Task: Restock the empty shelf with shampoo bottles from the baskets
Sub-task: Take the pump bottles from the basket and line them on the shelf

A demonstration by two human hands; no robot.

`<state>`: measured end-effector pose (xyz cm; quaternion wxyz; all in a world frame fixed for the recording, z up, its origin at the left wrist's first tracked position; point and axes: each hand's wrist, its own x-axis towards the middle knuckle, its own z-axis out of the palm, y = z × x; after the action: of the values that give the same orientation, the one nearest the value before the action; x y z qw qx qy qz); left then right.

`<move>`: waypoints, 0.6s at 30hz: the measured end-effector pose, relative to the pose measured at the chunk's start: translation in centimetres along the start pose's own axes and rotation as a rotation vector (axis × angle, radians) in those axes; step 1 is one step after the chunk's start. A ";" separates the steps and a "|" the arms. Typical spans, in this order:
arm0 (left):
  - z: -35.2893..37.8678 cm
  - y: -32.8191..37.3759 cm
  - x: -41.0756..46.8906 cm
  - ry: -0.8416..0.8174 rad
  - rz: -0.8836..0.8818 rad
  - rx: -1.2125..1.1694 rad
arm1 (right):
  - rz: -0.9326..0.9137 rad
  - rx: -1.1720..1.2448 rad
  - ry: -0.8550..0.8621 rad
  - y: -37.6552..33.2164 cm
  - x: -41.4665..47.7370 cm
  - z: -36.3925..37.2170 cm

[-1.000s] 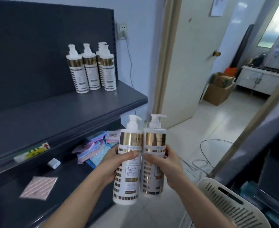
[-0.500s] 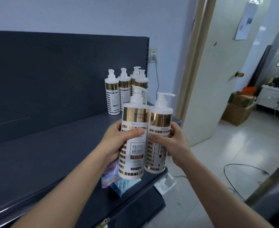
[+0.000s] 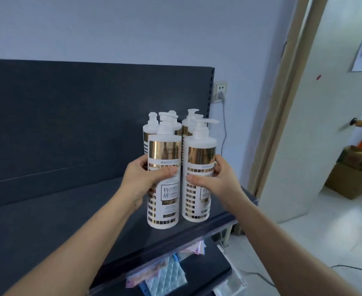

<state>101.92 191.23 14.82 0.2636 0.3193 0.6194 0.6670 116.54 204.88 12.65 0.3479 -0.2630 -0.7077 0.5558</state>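
Large "特研" on the left shampoo bottle label; remaining print too blurred.

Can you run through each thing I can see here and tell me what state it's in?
left hand: gripping a bottle
right hand: gripping a bottle
left bottle: upright, held above the shelf
right bottle: upright, held
bottles at the back: standing on the shelf
shelf: mostly bare
wall socket: plug in it
door: open

arms: two, bare to frame edge | left hand: ungloved | right hand: ungloved
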 end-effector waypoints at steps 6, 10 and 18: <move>1.2 -0.8 5.0 0.101 -0.012 0.039 | -0.011 -0.044 -0.076 1.5 7.0 -0.9; 1.6 -1.7 7.4 0.164 -0.036 0.048 | 0.018 -0.036 -0.118 3.1 10.4 -0.8; 0.7 -4.0 11.0 0.252 -0.061 0.091 | 0.022 -0.068 -0.188 5.5 14.5 0.5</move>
<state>95.07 200.27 11.92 0.1890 0.2255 0.6867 0.6647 107.03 216.91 10.19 0.2646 -0.2291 -0.7528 0.5575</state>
